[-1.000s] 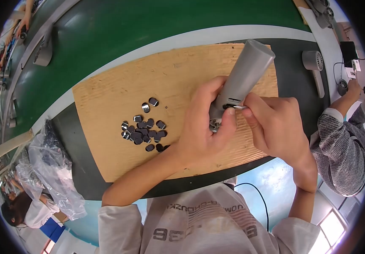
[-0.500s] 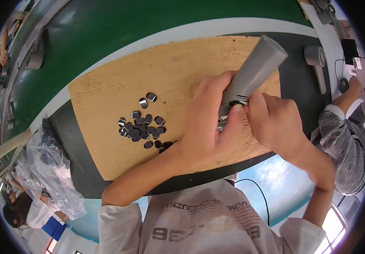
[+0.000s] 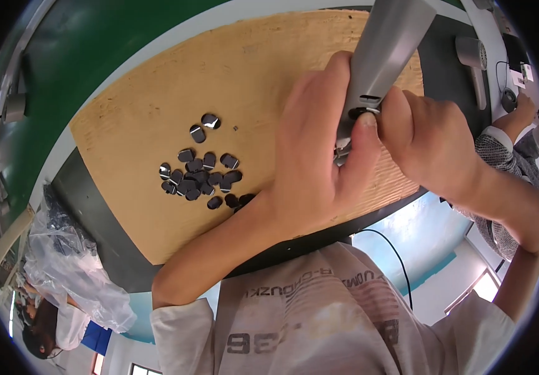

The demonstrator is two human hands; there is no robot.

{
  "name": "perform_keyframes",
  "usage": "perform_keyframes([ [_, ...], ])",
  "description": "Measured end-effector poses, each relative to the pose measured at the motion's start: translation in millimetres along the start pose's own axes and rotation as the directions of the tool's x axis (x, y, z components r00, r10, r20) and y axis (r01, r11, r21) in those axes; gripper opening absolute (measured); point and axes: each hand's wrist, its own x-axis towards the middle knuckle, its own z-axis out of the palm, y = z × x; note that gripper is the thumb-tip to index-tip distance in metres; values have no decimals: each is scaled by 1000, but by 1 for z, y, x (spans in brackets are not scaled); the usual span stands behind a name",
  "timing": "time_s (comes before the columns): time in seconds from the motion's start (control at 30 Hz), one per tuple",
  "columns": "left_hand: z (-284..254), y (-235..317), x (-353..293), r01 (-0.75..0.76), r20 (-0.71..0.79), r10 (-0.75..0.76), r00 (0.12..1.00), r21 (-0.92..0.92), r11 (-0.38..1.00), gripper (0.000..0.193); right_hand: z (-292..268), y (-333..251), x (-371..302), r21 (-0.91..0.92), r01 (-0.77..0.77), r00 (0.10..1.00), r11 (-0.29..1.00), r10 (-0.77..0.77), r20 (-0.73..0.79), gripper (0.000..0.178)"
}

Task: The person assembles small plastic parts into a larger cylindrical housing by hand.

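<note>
My left hand (image 3: 310, 144) is wrapped round a grey hair dryer (image 3: 385, 53), a smooth tube slanting up and away to the right. A dark slot and some shiny metal show on its side. At the slot sits a small black oval cap (image 3: 359, 113), with my left thumb pressed against its edge. My right hand (image 3: 435, 134) is closed, its thumb and bent forefinger pinching at the cap's right end; the fingertips are partly hidden. Several more black oval caps (image 3: 194, 181) with glossy faces lie in a loose heap left of my left forearm, some partly behind it.
A brown cardboard sheet (image 3: 157, 94) covers the dark table mat (image 3: 107, 225). Another grey hair dryer (image 3: 471, 53) lies at the far right. Clear plastic bagging (image 3: 69, 269) hangs at the left edge. Beyond runs a green surface (image 3: 94, 69). A co-worker's sleeved arm (image 3: 501, 147) is at the right.
The whole view has shifted, with the cardboard and dryer appearing higher. My hands keep the same hold at the slot, and the black cap there shows a little more.
</note>
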Motion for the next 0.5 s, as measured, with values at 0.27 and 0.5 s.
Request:
perform_keyframes([
  [0.27,4,-12,-1,-328,27,331,943,233,915,57,-2,0,-15,217,26,997,976,-43,71,19],
  [0.5,-8,-9,-4,-290,128,266,955,238,927,47,13,-8,-22,292,-38,999,956,48,-26,19],
])
